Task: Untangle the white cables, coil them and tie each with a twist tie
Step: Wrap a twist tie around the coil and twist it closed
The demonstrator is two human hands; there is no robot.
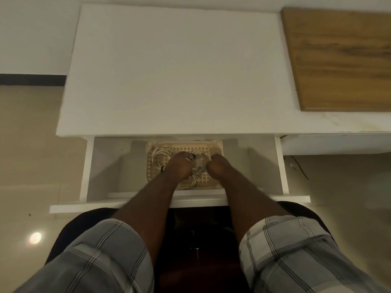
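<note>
A beige lattice basket (213,148) sits in an open white drawer (105,166) below the desk top. Both hands reach into it. My left hand (178,167) and my right hand (218,166) are closed on a coiled white cable (200,163) held between them above the basket floor. A black twist tie (191,156) shows at my left fingertips. Another coiled white cable (160,158) with a black tie lies in the basket's left part, and a third coil (188,183) lies near the front, partly hidden by my left wrist.
A white desk top (175,70) spans above the drawer, with a wooden board (342,60) at its right. The drawer's front panel (84,207) juts toward my lap. A thin black wire (300,168) hangs at the right. Tiled floor lies on both sides.
</note>
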